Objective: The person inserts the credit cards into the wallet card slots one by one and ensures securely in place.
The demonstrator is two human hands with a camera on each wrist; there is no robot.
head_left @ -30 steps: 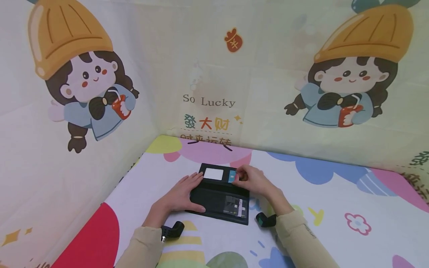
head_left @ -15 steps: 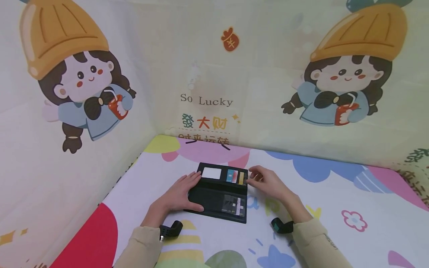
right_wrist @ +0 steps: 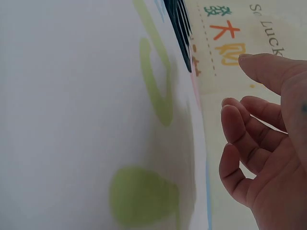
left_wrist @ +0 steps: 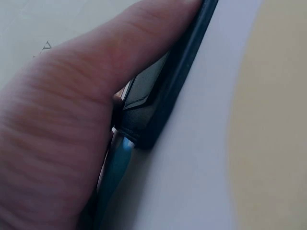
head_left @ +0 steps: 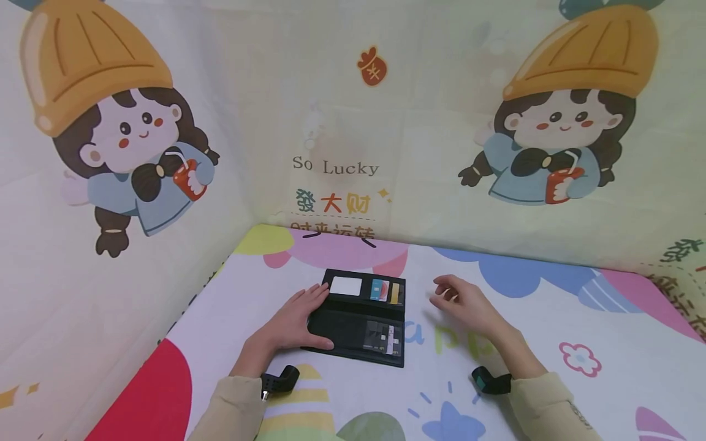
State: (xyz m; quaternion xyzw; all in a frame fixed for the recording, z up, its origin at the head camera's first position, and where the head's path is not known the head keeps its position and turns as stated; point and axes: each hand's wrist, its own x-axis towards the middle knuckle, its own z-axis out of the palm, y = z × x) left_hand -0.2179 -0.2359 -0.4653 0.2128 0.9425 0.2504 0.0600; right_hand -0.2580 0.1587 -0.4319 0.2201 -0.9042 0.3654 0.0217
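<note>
A black wallet (head_left: 342,331) lies opened flat on the table. Its upper panel has a white rectangle (head_left: 346,286) at left, then a blue, white and red card (head_left: 380,290) and a gold-and-dark card (head_left: 394,293) at the right end. Clear pockets (head_left: 382,337) with dark inserts sit on the lower panel. My left hand (head_left: 295,321) rests across the wallet's left edge, fingers stretched along the upper panel and thumb on the lower one. Right of the wallet, my right hand (head_left: 469,306) hovers apart from it, fingers loosely bent, holding nothing; the right wrist view shows the bare palm (right_wrist: 268,177).
A patterned cloth (head_left: 529,331) covers the table. Printed curtains (head_left: 430,153) stand behind it and along the left. Small black wrist cameras (head_left: 280,380) are strapped to both forearms, above beige sleeves.
My right hand has let go of the cards at the wallet's right end and moved off to the right, uncovering the gold-and-dark card. The left hand has stayed on the wallet.
</note>
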